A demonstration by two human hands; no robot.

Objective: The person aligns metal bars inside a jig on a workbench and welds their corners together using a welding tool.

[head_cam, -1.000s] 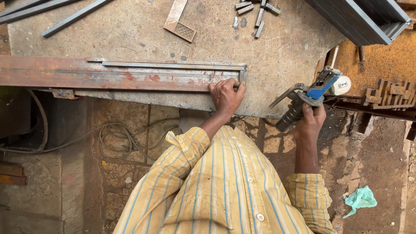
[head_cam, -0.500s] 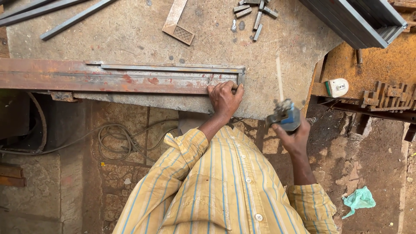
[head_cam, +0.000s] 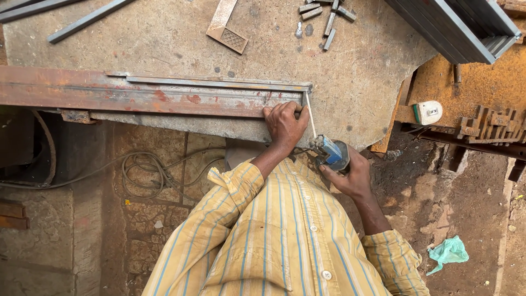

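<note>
Head view, read left to right. Coiled cable [head_cam: 148, 167] lies on the stone floor [head_cam: 82, 235] below the bench [head_cam: 164, 49]. A long rusty steel beam [head_cam: 109, 96] runs along the bench's near edge, with a thinner grey metal strip [head_cam: 219, 83] lying on top of it. On the bench surface behind: grey bars [head_cam: 87, 21] at far left, a small perforated metal piece [head_cam: 227, 35], and short cut metal pieces [head_cam: 326, 13] in a loose group. Left hand [head_cam: 285, 123] rests on the right end of the beam, fingers curled over its front edge and pressing on it. Just to its right, right hand [head_cam: 350, 175] is closed around a blue electrode holder [head_cam: 331, 153]; a thin welding rod [head_cam: 310, 115] rises from it to the strip's end corner. Further right, grey rectangular tubes [head_cam: 460, 27] lie stacked, a tape measure [head_cam: 427, 112] sits on a rusty plate [head_cam: 471, 82], and a green rag [head_cam: 449, 253] lies on the dirt.
</note>
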